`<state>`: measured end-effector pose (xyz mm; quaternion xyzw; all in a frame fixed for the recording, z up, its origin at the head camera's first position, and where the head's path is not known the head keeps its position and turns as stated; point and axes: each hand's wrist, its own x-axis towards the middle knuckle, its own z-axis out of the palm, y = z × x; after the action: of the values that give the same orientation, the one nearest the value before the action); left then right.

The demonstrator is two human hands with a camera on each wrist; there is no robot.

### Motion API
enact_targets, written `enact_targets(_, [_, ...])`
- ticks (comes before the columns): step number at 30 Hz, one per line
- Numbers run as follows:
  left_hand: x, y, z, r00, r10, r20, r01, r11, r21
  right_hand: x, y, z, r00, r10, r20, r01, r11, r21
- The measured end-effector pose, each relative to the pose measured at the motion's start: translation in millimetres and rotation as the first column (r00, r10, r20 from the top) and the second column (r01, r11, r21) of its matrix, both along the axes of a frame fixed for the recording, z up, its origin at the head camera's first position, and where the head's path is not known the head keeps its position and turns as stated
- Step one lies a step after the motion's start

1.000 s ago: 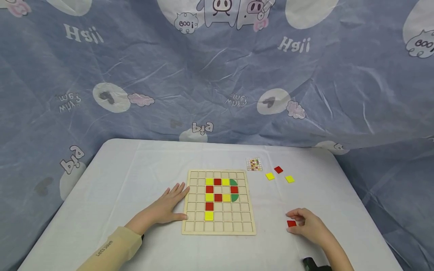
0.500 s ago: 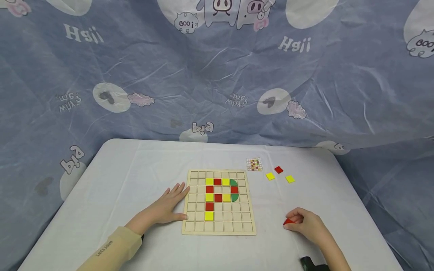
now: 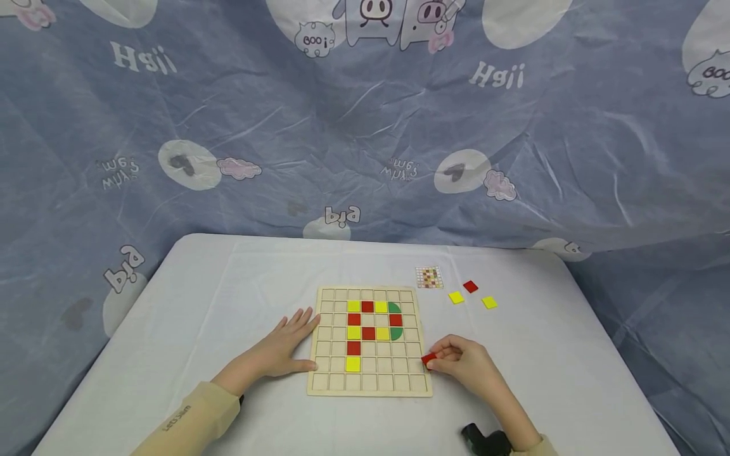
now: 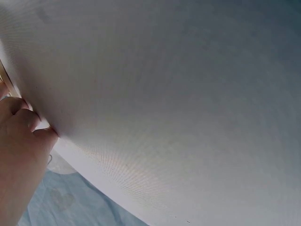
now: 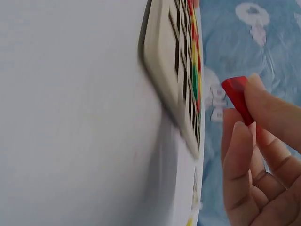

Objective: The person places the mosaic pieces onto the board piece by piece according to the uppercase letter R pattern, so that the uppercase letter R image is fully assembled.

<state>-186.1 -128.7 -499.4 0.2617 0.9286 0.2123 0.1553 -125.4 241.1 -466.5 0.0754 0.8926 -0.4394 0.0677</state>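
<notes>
A square wooden grid board (image 3: 336,383) lies on the table, with red, yellow and green pieces set in several of its cells. My left hand (image 3: 282,347) rests flat at the board's left edge, fingers spread, fingertips and thumb right at the rim. Between thumb and fingers my right hand (image 3: 464,364) pinches a red square tile (image 3: 428,359), which overlaps the board's right edge in the head view. In the right wrist view the tile (image 5: 239,96) is tilted and held clear of the table, beside the board (image 5: 162,52).
Past the board's far right corner lies a small printed pattern card (image 3: 429,277). Near it are two yellow tiles (image 3: 455,297) and a loose red tile (image 3: 470,287). A black device (image 3: 486,440) is at my right wrist. A patterned blue cloth (image 3: 365,126) hangs behind the table.
My right hand has lifted the red tile off the table and carried it left to the board's right edge. The left hand has stayed in place.
</notes>
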Motion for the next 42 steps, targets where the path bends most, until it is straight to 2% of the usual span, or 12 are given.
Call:
enact_targets(5, [0.6,0,-1.1,1.000,0.003,0.001,-0.003,1.000,-0.019,-6.2,-37,-3.0,0.992,0.115,-0.054,-0.120,0.989,-0.092])
enact_targets(10, [1.5,1,-0.2,1.000,-0.001,0.008,0.001,1.000,-0.021,-8.2,-68,-12.2,0.951,0.295,-0.095,-0.306,0.943,-0.130])
enact_targets(14, [1.1,2,2.3,1.000,-0.007,0.011,0.007,1.000,-0.004,-9.1,-85,-17.7,0.922,0.371,-0.114,-0.384,0.915,-0.122])
enact_targets(23, [-2.6,2,3.9,1.000,0.002,0.000,-0.002,1.000,-0.017,-10.6,-101,-20.6,0.889,0.443,-0.117,-0.451,0.892,-0.046])
enact_targets(30, [-3.1,2,4.1,1.000,0.006,0.011,-0.006,1.000,-0.007,-10.2,-110,-17.9,0.862,0.489,-0.131,-0.481,0.872,0.090])
enact_targets(36, [-2.3,1,3.4,1.000,0.010,0.009,-0.010,1.000,-0.009,-8.6,-114,-16.2,0.863,0.486,-0.140,-0.453,0.865,0.216])
enact_targets(42, [-0.3,1,1.2,1.000,0.017,0.014,-0.016,1.000,-0.013,-8.1,-110,-14.2,0.870,0.481,-0.114,-0.460,0.872,0.166])
